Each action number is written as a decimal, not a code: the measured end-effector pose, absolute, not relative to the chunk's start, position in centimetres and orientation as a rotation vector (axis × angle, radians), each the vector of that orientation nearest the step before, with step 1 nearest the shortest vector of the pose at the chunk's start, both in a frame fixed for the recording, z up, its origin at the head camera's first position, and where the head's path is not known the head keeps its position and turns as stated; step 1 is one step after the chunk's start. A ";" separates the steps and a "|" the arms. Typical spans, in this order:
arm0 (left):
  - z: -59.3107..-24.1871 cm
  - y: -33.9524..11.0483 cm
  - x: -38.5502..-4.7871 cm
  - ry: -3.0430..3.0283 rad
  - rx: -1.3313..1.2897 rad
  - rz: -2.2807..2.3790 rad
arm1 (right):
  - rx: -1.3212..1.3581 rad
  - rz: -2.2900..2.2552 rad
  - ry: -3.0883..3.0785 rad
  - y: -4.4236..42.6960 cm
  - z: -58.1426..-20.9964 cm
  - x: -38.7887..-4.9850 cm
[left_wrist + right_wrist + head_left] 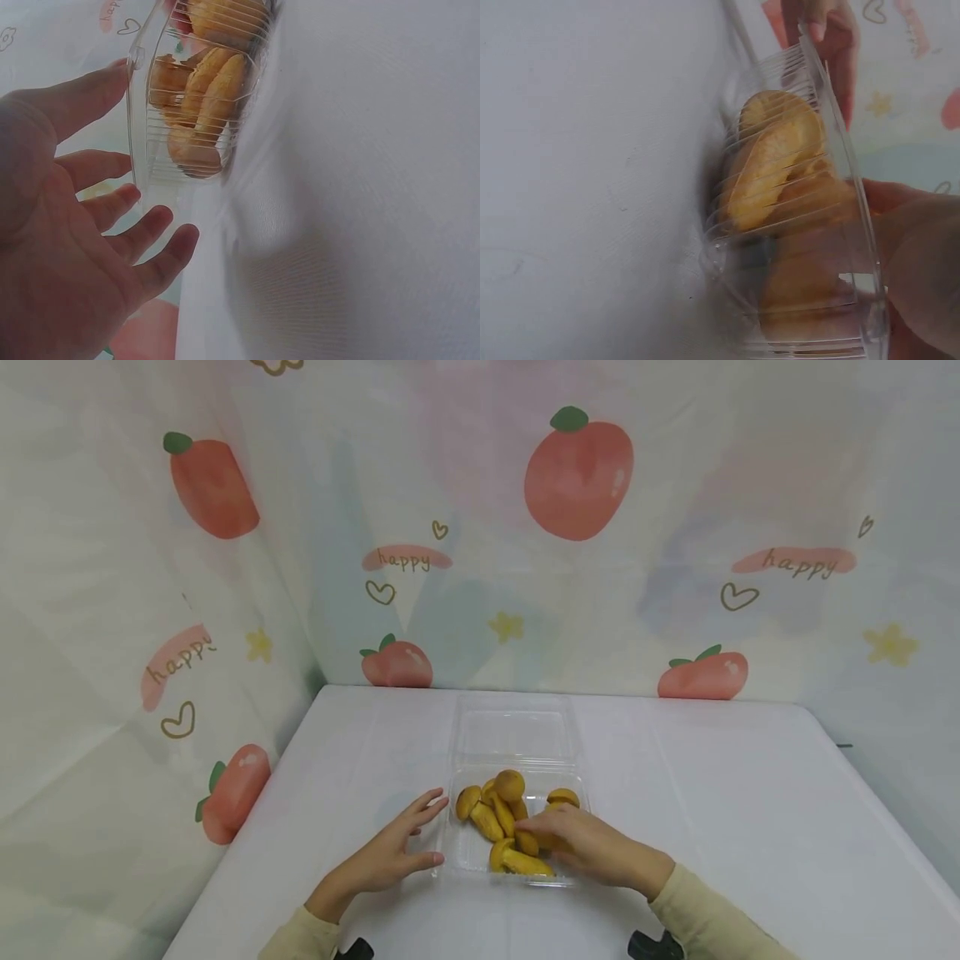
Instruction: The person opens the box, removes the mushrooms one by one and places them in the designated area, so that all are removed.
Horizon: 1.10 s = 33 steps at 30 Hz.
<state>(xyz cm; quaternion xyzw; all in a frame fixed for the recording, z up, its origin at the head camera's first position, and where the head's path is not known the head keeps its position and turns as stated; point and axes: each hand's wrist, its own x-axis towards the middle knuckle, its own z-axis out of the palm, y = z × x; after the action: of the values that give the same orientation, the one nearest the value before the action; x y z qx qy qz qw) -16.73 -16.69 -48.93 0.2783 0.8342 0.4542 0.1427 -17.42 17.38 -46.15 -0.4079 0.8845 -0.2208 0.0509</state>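
A clear plastic clamshell box [480, 860] lies on the table with its lid [513, 735] folded back. Several yellow-brown mushrooms [486, 821] are in the base, most heaped on its left side. My right hand [600, 852] reaches over the right wall and grips a mushroom [562, 797] inside; the fingertips are partly hidden. In the right wrist view, mushrooms [769, 172] show through the ribbed wall. My left hand [390, 856] holds nothing, fingers and thumb spread beside the left rim [135, 127]. In the left wrist view, its fingertips are close to that rim; whether they touch is unclear.
A white cloth covers the table [697, 793]. Behind and to the left hangs a curtain [480, 468] printed with peaches, hearts and the word happy. Two black objects [654, 945] show beneath the forearms at the bottom edge.
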 end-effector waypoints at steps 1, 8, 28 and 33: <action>-48.9 -16.7 -16.8 2.408 0.806 1.313 | -1.222 -0.680 2.693 17.4 -46.2 -17.4; -48.7 -16.6 -16.6 2.402 0.778 1.308 | -1.097 -0.688 2.716 17.1 -46.2 -17.3; -48.8 -16.6 -16.8 2.406 0.778 1.293 | -1.006 -1.120 2.657 18.4 -45.1 -17.1; -48.7 -16.6 -16.9 2.413 0.773 1.280 | -0.944 -1.208 2.632 19.5 -44.7 -17.5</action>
<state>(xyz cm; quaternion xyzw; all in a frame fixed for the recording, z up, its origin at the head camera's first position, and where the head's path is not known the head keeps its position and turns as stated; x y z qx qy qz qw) -16.91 -16.57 -48.71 0.2692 0.8403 0.4457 0.1510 -17.50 19.50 -44.65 -0.3097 0.8631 -0.3960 0.0477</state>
